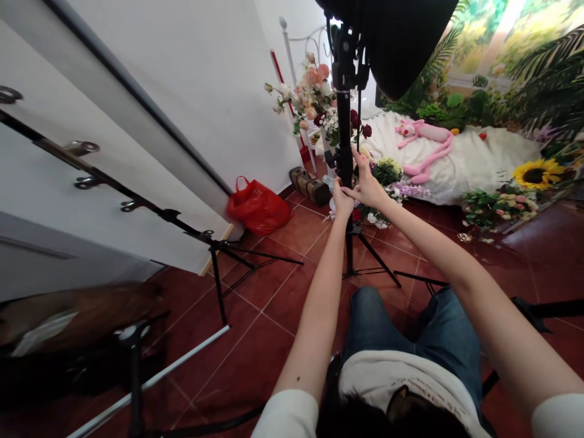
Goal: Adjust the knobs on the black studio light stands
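Note:
A black light stand [344,118] rises upright in front of me, its tripod legs [376,261] spread on the floor. At its top, a large dark lamp shade [401,42] is cut off by the upper edge of the view. My left hand [343,199] is closed round the pole, below a black clamp knob [331,159]. Against the pole's right side, my right hand [368,187] grips it, with the index finger pointing up along it and the thumb reaching toward my left hand. The pole hides some fingertips.
Another black stand [219,246] with clips leans across the left. Beyond it are a red bag [260,207] and a small brown chest [309,185]. Flowers [314,79] and a draped bed [493,155] with a pink plush toy [429,134] stand behind. A white pole [182,359] lies low left.

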`<move>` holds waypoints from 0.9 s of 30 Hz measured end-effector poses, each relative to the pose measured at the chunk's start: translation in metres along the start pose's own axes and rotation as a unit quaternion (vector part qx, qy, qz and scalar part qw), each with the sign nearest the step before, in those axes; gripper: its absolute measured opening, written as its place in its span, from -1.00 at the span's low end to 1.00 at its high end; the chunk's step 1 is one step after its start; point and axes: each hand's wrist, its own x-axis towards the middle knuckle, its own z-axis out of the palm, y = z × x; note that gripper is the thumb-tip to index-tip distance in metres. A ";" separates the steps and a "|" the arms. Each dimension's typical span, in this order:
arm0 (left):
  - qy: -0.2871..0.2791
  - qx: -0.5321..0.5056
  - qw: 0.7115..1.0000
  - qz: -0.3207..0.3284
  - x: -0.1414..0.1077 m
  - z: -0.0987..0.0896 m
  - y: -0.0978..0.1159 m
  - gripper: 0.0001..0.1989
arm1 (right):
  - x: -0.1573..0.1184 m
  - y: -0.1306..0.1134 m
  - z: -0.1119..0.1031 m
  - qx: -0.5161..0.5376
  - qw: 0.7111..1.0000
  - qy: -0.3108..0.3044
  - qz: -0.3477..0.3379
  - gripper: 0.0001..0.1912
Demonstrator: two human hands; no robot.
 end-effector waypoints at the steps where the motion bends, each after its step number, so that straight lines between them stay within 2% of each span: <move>1: -0.003 0.011 1.000 0.006 -0.001 -0.002 0.002 -0.51 | -0.008 0.006 0.001 0.009 1.000 0.014 0.008 -0.05; 6: -0.011 0.028 1.000 0.008 -0.003 -0.007 0.007 -0.52 | -0.050 0.036 0.012 0.043 0.999 0.002 0.032 -0.20; 9: -0.006 0.031 0.999 0.006 -0.003 -0.006 0.008 -0.51 | -0.061 0.048 0.017 0.069 0.997 -0.002 0.032 -0.35; 13: -0.007 0.044 0.999 0.006 -0.003 -0.005 0.009 -0.53 | -0.053 0.049 0.020 0.058 0.998 -0.005 0.020 -0.45; 20: 0.004 0.050 0.999 0.002 -0.004 -0.003 0.008 -0.60 | -0.027 0.030 0.020 0.024 0.998 -0.043 0.033 -0.45; 27: -0.010 0.086 0.996 0.009 -0.005 -0.004 0.007 -0.59 | -0.015 0.043 0.019 0.046 0.996 -0.048 0.050 -0.49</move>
